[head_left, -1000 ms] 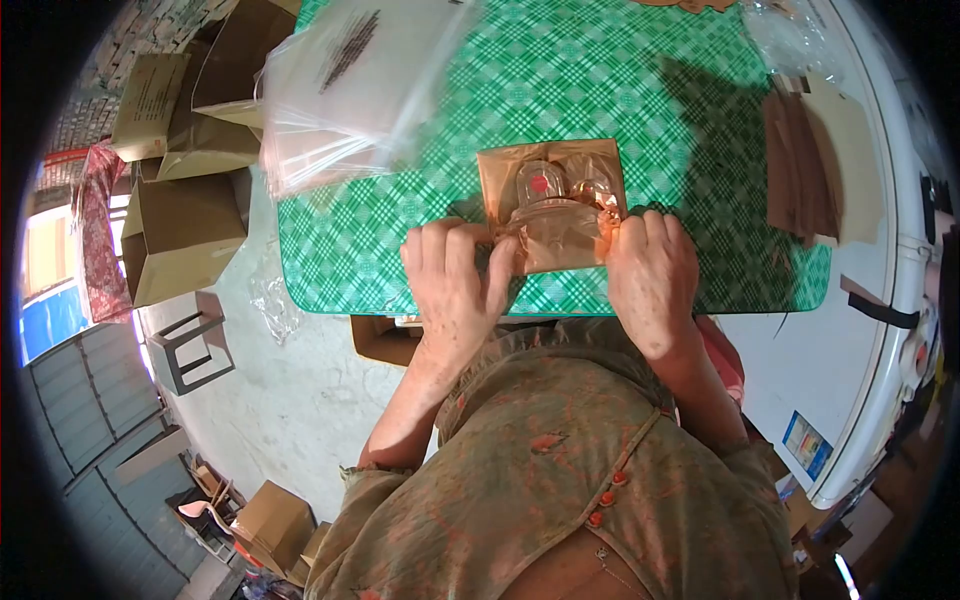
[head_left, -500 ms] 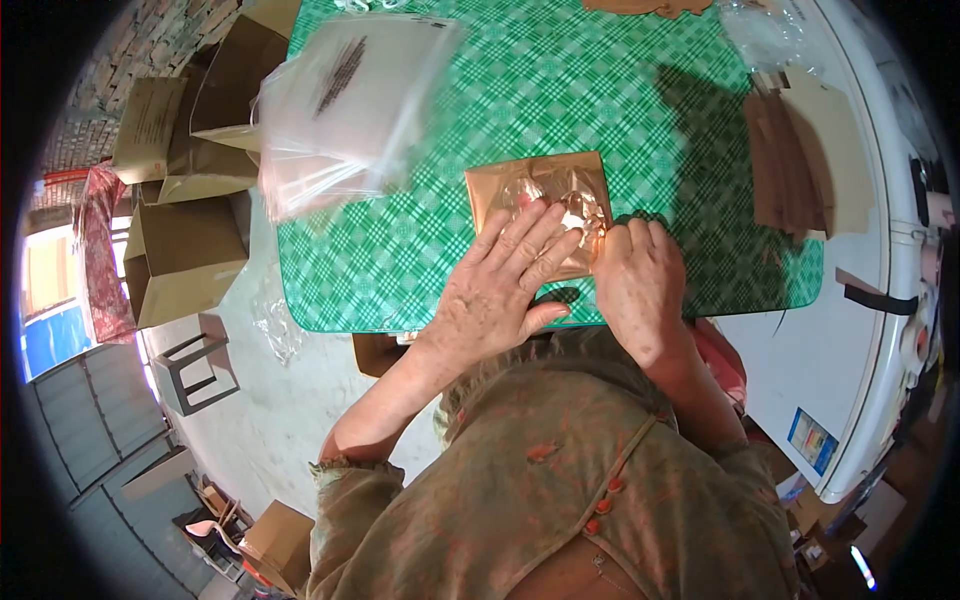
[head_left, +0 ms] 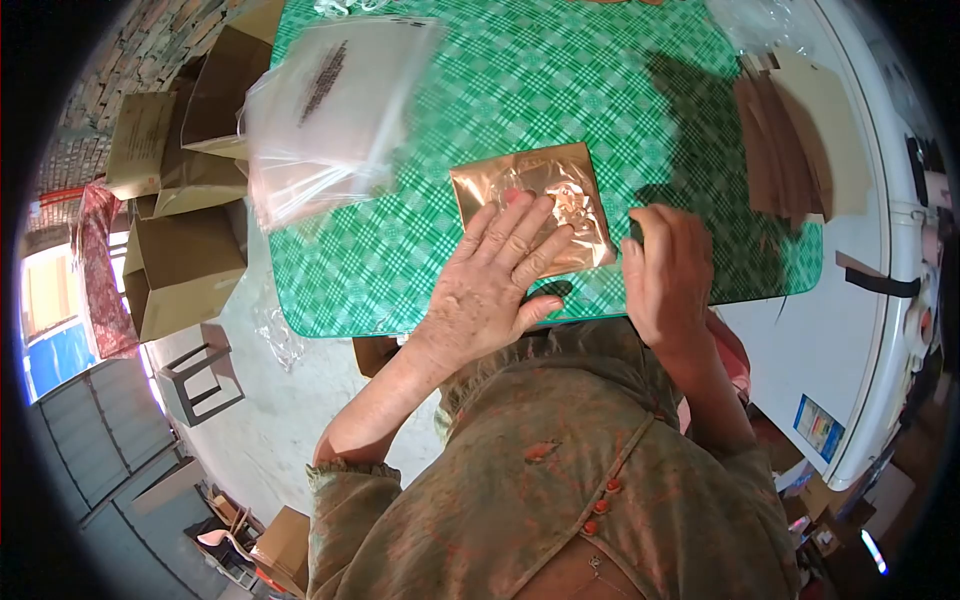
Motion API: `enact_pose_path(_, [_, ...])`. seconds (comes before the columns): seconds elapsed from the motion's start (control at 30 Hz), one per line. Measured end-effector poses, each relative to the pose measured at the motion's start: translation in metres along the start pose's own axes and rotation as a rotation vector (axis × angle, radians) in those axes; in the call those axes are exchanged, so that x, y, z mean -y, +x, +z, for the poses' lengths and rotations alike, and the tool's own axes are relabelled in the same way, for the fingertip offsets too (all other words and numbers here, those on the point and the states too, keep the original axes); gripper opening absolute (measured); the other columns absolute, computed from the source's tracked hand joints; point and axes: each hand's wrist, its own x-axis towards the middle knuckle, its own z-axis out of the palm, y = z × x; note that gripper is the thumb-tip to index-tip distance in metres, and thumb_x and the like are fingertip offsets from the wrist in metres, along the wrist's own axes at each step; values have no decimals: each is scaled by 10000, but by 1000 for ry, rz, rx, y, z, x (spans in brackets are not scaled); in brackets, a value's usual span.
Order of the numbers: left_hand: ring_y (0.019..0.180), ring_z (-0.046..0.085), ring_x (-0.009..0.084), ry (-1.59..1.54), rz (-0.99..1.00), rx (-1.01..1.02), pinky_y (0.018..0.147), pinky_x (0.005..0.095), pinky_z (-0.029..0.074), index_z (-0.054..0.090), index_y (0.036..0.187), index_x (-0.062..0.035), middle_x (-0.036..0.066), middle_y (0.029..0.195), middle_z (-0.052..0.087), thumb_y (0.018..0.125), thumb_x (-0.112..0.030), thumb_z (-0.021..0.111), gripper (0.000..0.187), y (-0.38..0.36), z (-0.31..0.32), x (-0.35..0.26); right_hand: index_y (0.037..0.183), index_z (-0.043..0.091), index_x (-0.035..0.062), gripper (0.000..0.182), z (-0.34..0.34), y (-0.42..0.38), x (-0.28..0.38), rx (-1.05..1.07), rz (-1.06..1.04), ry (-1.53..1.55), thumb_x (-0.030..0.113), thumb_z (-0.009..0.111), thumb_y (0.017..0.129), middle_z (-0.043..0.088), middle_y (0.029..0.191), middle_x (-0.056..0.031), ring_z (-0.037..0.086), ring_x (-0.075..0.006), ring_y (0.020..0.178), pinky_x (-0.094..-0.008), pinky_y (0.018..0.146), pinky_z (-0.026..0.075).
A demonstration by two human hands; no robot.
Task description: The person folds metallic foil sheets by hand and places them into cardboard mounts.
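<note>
My left hand (head_left: 490,270) lies flat with its fingers spread on a square, copper-coloured packet (head_left: 575,163) in shiny clear film. Its fingertips cover the packet's lower middle, near a small reddish patch. To the right of the packet, my right hand (head_left: 672,265) is apart from it, fingers loosely curled. A gap shows between thumb and forefinger, and I see nothing held there. Under the packet is a green checked tablecloth (head_left: 510,75).
A stack of clear plastic bags (head_left: 340,120) lies at the table's left. Brown flat pieces (head_left: 775,140) rest by its right edge, beside a white appliance-like surface (head_left: 790,350). Open cardboard boxes (head_left: 185,260) stand at the left, with a grey stool frame (head_left: 205,375) below.
My right hand has come off the packet's right edge and moved right, its fingers loosening. My left hand stays flat on the packet. The whole view has shifted slightly.
</note>
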Motion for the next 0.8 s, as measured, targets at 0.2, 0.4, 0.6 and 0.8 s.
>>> enact_pose_path(0.2, [1567,226,310,-32,-8,-12,1295,484,154,397,1593,-156,117,1679,294,949,-490,617,758,-1,2,0,1505,475,-7,914,-6,-13,19,304,-206,119,445,766,766,380,1634,-146,313,-282,1545,-636,1233,157])
enact_pose_path(0.4, [1573,225,327,-28,-11,12,1281,503,167,400,1590,-121,126,1688,285,1027,-472,514,672,0,0,0,1513,442,-37,943,3,-16,16,324,-171,79,524,709,804,385,1622,-167,322,-300,1536,-647,1236,136])
enact_pose_path(0.6, [1565,240,334,-32,-10,-15,1279,503,176,398,1590,-124,132,1681,297,1020,-450,537,671,1,2,1,1523,422,-40,921,4,-15,14,327,-142,92,542,668,852,381,1619,-180,312,-314,1536,-638,1240,124])
enact_pose_path(0.8, [1558,253,336,0,-12,-15,1282,503,172,396,1590,-128,132,1675,306,1021,-443,536,666,0,4,-1,1526,425,-29,876,-5,-16,-8,290,-142,21,514,660,880,377,1621,-176,290,-315,1545,-643,1234,123])
